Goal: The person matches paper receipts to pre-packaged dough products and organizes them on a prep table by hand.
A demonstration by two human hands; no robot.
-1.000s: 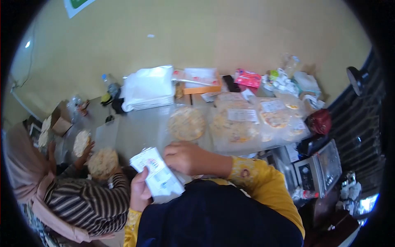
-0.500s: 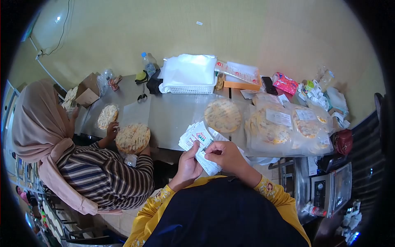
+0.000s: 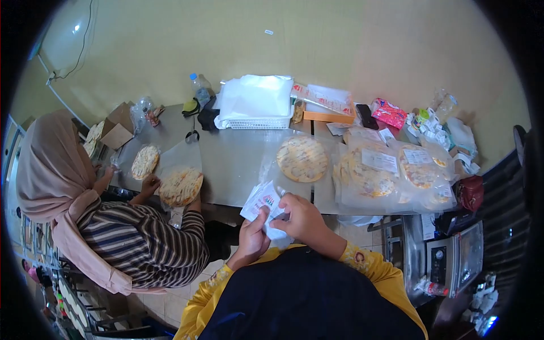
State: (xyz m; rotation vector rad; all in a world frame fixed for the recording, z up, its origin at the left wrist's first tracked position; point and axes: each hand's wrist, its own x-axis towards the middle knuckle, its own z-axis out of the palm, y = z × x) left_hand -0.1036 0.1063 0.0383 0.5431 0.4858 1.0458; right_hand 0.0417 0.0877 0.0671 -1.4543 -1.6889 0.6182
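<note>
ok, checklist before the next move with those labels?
1. Grip: left hand and right hand both hold the label stack. Ok.
2. One label pulled free of the stack: fingers cover the edge. Cannot tell.
3. Nearest bagged pizza lies flat on the table, with no label showing on it. Ok.
4. Path from the hands to that pizza: bare tabletop. Ok.
5. Co-worker's hand is far left, at another pizza, out of the way. Ok.
6. Labelled bags overlap each other to the right and crowd the pizza's edge. Not ok.
</note>
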